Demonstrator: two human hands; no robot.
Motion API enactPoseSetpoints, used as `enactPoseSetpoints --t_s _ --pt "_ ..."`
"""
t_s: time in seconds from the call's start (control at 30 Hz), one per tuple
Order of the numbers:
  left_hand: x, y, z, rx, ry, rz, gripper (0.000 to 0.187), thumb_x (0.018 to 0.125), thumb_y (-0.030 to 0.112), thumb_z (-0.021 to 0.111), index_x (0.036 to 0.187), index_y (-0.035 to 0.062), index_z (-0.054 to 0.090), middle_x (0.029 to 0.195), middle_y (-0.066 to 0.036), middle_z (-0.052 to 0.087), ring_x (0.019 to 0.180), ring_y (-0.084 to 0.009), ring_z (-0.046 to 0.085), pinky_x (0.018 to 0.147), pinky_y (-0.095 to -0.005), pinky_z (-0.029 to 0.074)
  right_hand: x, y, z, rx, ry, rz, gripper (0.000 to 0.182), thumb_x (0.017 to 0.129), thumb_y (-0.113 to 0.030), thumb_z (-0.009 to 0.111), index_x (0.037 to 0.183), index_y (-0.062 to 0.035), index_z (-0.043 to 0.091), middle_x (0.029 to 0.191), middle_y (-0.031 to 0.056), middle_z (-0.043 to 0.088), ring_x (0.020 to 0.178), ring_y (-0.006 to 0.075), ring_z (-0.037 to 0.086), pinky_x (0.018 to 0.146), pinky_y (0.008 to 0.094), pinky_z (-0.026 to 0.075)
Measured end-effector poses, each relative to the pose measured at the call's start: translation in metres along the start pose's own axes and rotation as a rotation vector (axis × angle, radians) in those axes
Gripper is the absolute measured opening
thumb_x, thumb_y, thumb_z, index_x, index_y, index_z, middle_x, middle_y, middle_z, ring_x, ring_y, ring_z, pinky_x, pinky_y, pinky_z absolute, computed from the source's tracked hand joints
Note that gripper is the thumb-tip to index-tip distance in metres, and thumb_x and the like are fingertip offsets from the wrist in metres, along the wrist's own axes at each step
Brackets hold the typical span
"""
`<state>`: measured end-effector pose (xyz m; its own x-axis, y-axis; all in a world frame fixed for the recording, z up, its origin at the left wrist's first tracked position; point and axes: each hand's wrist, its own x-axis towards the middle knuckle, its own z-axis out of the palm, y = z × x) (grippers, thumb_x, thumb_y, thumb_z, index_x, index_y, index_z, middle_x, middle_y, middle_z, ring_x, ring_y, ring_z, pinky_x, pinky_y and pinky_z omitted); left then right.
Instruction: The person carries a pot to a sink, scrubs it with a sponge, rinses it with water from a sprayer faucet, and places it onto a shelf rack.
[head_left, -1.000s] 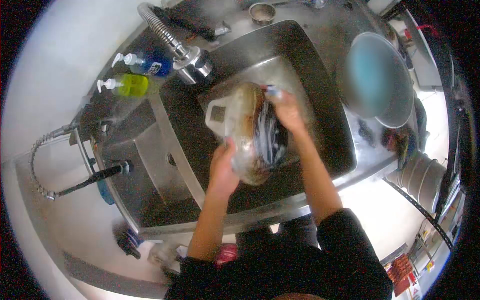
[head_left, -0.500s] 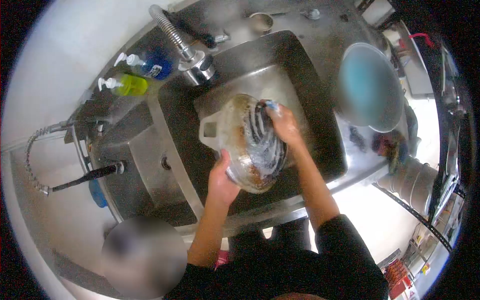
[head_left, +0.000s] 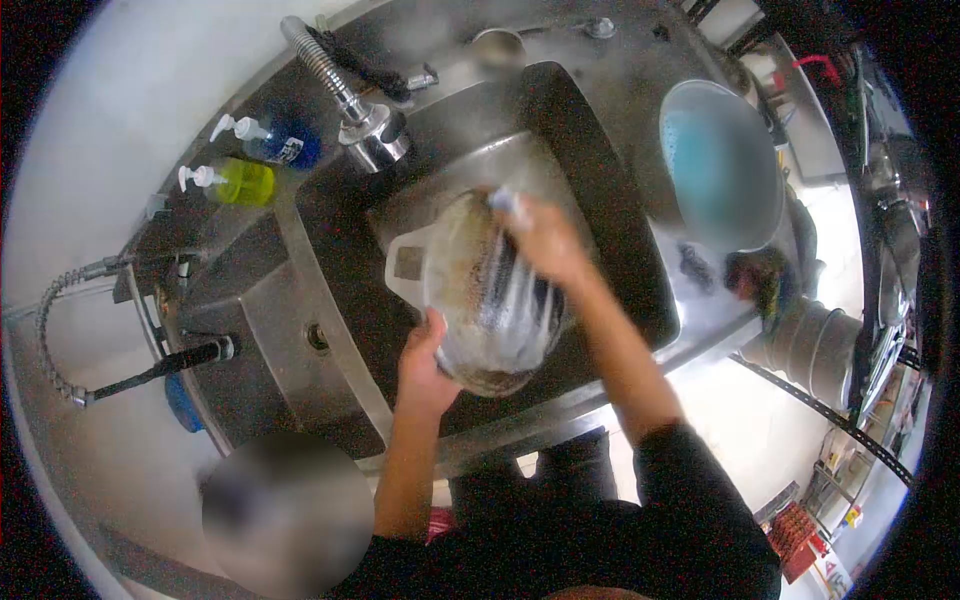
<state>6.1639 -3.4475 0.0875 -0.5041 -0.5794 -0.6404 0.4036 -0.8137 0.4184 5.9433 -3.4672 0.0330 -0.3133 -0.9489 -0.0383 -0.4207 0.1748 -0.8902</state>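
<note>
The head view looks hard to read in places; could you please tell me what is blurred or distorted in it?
Head view: fisheye bends the sink edges, with black corners; the right hand and pan are motion-smeared; two round patches, lower left and upper right, are blurred; bright floor glare at right.

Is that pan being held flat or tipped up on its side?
Tipped. The pan stands tilted over the sink, its soiled inner face turned outward; the left hand grips its lower rim while the right hand presses on that face.
</note>
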Motion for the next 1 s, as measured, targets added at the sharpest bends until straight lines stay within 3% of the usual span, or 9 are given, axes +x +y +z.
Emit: enactPoseSetpoints --t_s 0.1,0.2,0.33,0.4,0.5,0.63,0.73,0.83,1.0 --pt "0.002 -0.003 0.003 0.093 0.035 0.043 0.037 0.091 0.029 0.055 0.114 0.0000 0.055 0.108 -0.010 0.062 0.094 -0.0225 0.062 0.083 -0.0379 0.049 0.044 0.067 0.018 -0.155 -0.070 -0.252 0.022 0.084 -0.020 0.050 0.091 -0.0039 0.063 0.087 0.0199 0.064 0.080 0.0400 0.061 0.073 0.0494 0.049" --pt "0.026 -0.001 -0.009 0.246 0.040 0.070 0.031 0.089 0.025 0.057 0.106 -0.0008 0.059 0.097 -0.009 0.065 0.083 -0.0200 0.064 0.076 -0.0343 0.051 0.016 -0.043 0.016 -0.449 -0.355 -0.068 0.035 0.083 -0.023 0.052 0.114 -0.0076 0.059 0.101 0.0222 0.062 0.093 0.0359 0.060 0.082 0.0431 0.047" --pt "0.030 0.000 -0.012 0.340 0.086 0.119 0.028 0.084 0.020 0.062 0.103 -0.0001 0.060 0.090 -0.006 0.065 0.077 -0.0167 0.063 0.071 -0.0306 0.050 -0.013 -0.064 0.053 -0.364 -0.191 -0.408 0.039 0.082 -0.026 0.052 0.116 -0.0069 0.057 0.094 0.0224 0.062 0.088 0.0361 0.061 0.080 0.0447 0.047" --pt "0.022 0.007 -0.014 0.468 0.064 0.041 0.029 0.082 0.019 0.065 0.103 0.0002 0.060 0.089 -0.007 0.065 0.076 -0.0160 0.063 0.069 -0.0302 0.050 0.012 -0.042 0.044 -0.296 -0.480 -0.159 0.040 0.084 -0.029 0.051 0.118 -0.0071 0.056 0.095 0.0224 0.062 0.089 0.0365 0.060 0.081 0.0444 0.047" --pt "0.010 0.026 -0.023 0.631 0.121 0.029 0.030 0.081 0.019 0.066 0.104 0.0007 0.059 0.091 -0.007 0.064 0.076 -0.0157 0.063 0.070 -0.0308 0.051 0.040 0.064 0.039 0.059 -0.400 -0.513 0.040 0.092 -0.034 0.041 0.119 -0.0075 0.055 0.102 0.0174 0.062 0.085 0.0335 0.060 0.081 0.0412 0.047" --pt "-0.003 0.042 -0.014 0.521 0.400 0.227 0.033 0.083 0.020 0.066 0.107 0.0014 0.055 0.094 -0.008 0.064 0.075 -0.0161 0.063 0.072 -0.0333 0.051 -0.009 0.134 0.015 -0.002 -0.129 0.184 0.044 0.094 -0.037 0.038 0.118 -0.0033 0.053 0.106 0.0136 0.058 0.092 0.0243 0.056 0.084 0.0372 0.045" --pt "0.014 0.052 -0.013 0.320 0.230 0.342 0.036 0.084 0.023 0.065 0.109 0.0025 0.051 0.098 -0.010 0.062 0.083 -0.0190 0.062 0.078 -0.0362 0.050 -0.051 0.136 0.029 0.221 0.176 0.534 0.037 0.093 -0.032 0.042 0.115 -0.0048 0.054 0.106 0.0129 0.060 0.093 0.0264 0.056 0.084 0.0387 0.043" --pt "0.022 0.048 -0.011 0.231 0.308 0.361 0.034 0.085 0.024 0.064 0.109 0.0022 0.053 0.103 -0.011 0.061 0.092 -0.0208 0.060 0.081 -0.0376 0.049 -0.068 0.087 0.027 0.887 0.441 0.644 0.036 0.092 -0.032 0.047 0.113 -0.0050 0.054 0.094 0.0071 0.061 0.082 0.0193 0.056 0.073 0.0346 0.045" --pt "0.057 0.031 -0.066 0.258 0.176 0.329 0.047 0.088 0.035 0.058 0.119 0.0010 0.050 0.114 -0.011 0.058 0.102 -0.0232 0.057 0.087 -0.0376 0.046 -0.071 0.060 -0.006 0.384 0.621 0.564 0.034 0.091 -0.028 0.050 0.111 -0.0009 0.058 0.089 0.0074 0.060 0.075 0.0144 0.054 0.068 0.0297 0.045"
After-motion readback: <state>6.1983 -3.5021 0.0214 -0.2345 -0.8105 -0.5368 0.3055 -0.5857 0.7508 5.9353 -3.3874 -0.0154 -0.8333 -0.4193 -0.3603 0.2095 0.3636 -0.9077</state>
